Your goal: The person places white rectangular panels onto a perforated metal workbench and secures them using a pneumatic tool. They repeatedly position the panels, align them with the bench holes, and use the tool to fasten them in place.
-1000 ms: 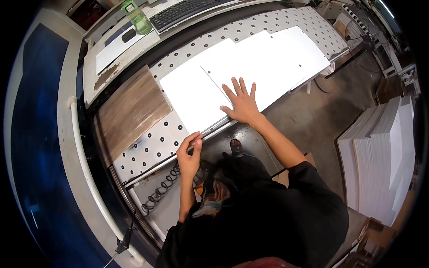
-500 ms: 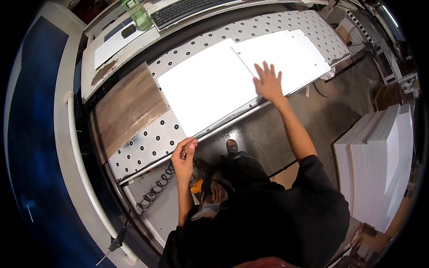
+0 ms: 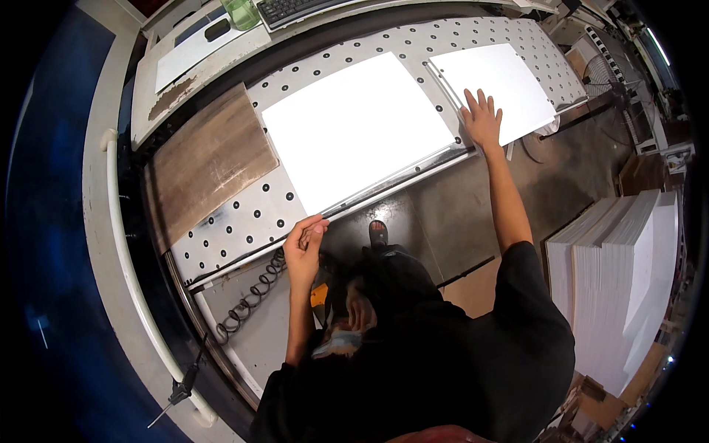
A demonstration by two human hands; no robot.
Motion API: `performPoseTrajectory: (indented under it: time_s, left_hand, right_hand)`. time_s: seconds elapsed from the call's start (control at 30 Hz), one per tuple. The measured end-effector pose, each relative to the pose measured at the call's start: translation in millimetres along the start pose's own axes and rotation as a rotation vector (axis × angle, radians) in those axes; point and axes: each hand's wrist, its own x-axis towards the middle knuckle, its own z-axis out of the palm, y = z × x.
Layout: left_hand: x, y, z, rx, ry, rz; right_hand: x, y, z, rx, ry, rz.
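A stack of white sheets (image 3: 354, 133) lies on the dotted worktable in front of me. To its right is a second, smaller stack of white sheets (image 3: 509, 81), with a strip of table between the two. My right hand (image 3: 483, 122) rests on the left part of that smaller stack, fingers spread and nothing gripped. At the near left corner of the larger stack is my left hand (image 3: 302, 242), its fingers curled and thumb close to them by the table's edge. What those fingers hold, if anything, is hidden.
A brown board (image 3: 214, 162) lies on the table's left part. Beyond the table a shelf bears a black keyboard (image 3: 295, 11) and a green bottle (image 3: 242, 13). A tall pile of white sheets (image 3: 598, 258) stands on the right. A black coiled hose (image 3: 251, 295) hangs below the table's front edge.
My right hand has slid to the right along with the smaller stack. A gap now separates it from the larger stack. My left hand has kept nearly the same place.
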Motion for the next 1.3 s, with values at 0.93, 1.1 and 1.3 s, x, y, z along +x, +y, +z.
performPoseTrajectory:
  time_s: [0.93,1.1,1.3]
  left_hand:
    - [120.0,-57.7,-255.8,1.210,0.706,-0.269]
    - [127.9,-53.9,-280.1,1.170,0.698,-0.231]
    - [132.3,-62.1,-315.6,1.195,0.727,-0.236]
  right_hand:
    - [-18.8,-8.6,1.6,-0.127,0.020,-0.025]
    - [-13.9,-23.3,-14.9,-0.136,-0.028,-0.016]
    - [-14.7,-66.4,-26.7,0.462,-0.127,0.095]
